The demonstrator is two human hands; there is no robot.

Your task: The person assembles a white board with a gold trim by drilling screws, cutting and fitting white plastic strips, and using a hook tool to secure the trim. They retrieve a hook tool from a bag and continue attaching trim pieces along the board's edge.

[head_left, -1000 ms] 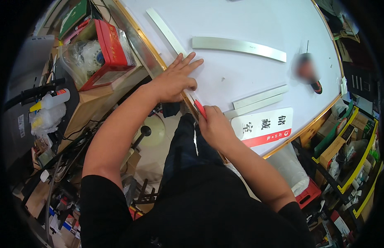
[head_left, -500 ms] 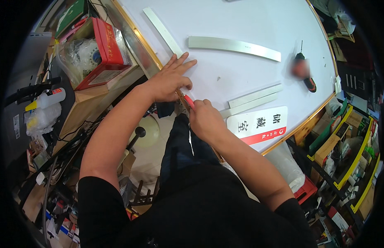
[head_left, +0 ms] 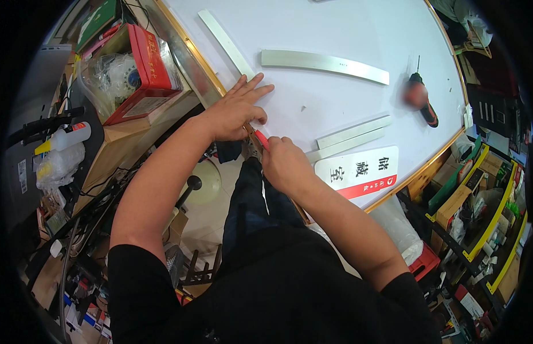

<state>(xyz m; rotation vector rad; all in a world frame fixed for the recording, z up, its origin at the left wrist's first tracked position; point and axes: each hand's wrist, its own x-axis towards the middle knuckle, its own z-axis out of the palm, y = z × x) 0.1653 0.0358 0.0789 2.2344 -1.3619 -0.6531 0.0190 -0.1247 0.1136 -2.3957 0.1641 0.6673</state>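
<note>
My left hand lies flat, fingers spread, on the near edge of a large white board with a thin gold-coloured rim. Just beside it, my right hand is closed around a red-handled tool held against that same edge. The tool's tip is hidden between my two hands. A white and red sign plate lies on the board right of my right hand.
Three silver metal strips lie on the board, and a cordless drill rests at the far right. A red box stands on a cluttered wooden shelf at left. Yellow racks with small goods are at right.
My right hand with the red tool has slid along the board's edge toward my left hand, until the two nearly touch. The left hand stayed pressed on the edge.
</note>
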